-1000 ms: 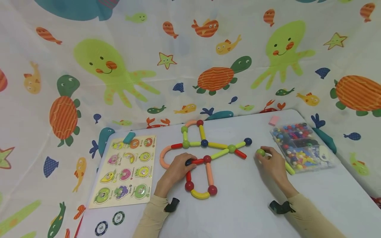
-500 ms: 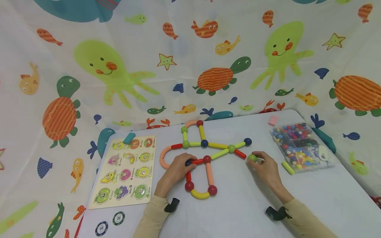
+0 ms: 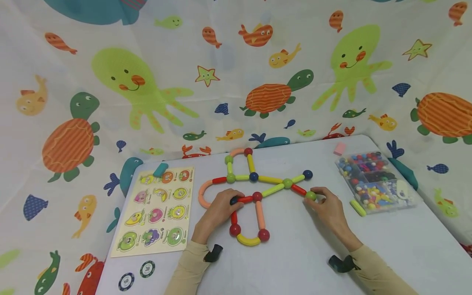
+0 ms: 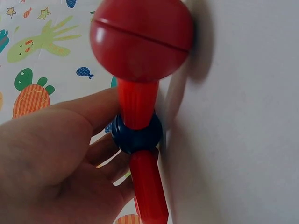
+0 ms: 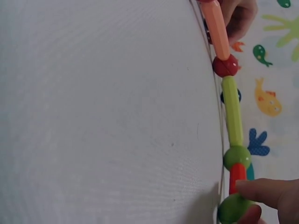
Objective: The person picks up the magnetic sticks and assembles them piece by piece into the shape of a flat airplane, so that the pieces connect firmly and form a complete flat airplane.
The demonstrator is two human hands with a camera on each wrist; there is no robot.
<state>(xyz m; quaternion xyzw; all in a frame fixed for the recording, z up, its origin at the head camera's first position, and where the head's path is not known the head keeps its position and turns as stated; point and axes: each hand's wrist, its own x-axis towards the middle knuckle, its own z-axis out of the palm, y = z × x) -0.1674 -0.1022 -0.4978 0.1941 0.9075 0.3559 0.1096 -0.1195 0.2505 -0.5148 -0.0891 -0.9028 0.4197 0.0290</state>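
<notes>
A flat figure of coloured sticks and balls (image 3: 254,192) lies on the white table (image 3: 295,262). My left hand (image 3: 231,200) grips its dark blue ball (image 3: 233,201), where two red sticks meet. In the left wrist view the fingers (image 4: 70,154) curl against this dark blue ball (image 4: 136,133) below a big red ball (image 4: 141,37). My right hand (image 3: 313,197) pinches a green ball (image 3: 311,196) against the outer end of a red stick (image 3: 298,189). The right wrist view shows a fingertip (image 5: 266,193) on that green ball (image 5: 233,210) and the red stick (image 5: 237,176).
A fruit puzzle board (image 3: 156,211) with a teal piece (image 3: 160,169) lies at the left. A clear box of beads (image 3: 372,182) stands at the right, a loose light-green stick (image 3: 357,207) beside it and a pink block (image 3: 339,148) behind. Two chips (image 3: 147,269) lie near the front left. A printed curtain hangs behind.
My right hand carried the green ball leftward from beside the bead box to the end of the red stick. The left hand stayed on the dark blue ball.
</notes>
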